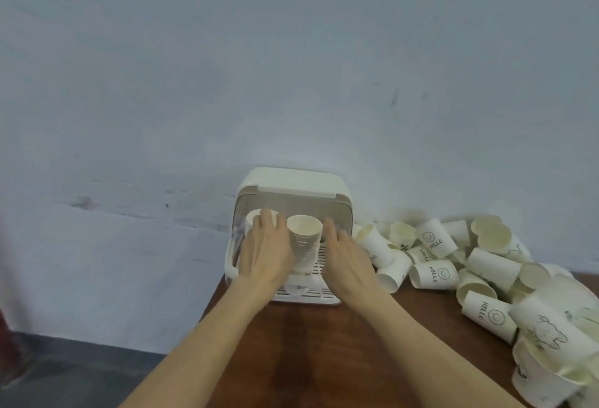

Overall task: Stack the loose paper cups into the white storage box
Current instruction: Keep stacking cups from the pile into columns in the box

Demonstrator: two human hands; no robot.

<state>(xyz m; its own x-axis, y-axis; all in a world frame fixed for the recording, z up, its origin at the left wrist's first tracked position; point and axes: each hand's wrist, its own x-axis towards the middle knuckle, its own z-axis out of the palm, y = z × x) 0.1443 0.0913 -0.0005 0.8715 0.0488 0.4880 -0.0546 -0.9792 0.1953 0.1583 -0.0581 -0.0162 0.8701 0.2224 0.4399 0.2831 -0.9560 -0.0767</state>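
Note:
The white storage box [293, 180] stands against the wall at the table's far left corner, its lid raised. Inside it a tall stack of nested paper cups [304, 242] stands upright on the slotted floor. A second cup stack [254, 217] sits to its left, mostly hidden. My left hand [267, 252] lies with straight fingers against the left side of the middle stack. My right hand [343, 255] flanks the stack's right side, fingers straight; whether it touches is unclear. Several loose paper cups [437, 273], some printed "HELLO", lie heaped to the right.
The brown wooden table [324, 359] runs from the box toward me. The cup heap spreads along the wall and down the right edge, with an elephant-printed cup [547, 333] near me. A grey floor [64, 372] lies left of the table. A pale wall rises behind.

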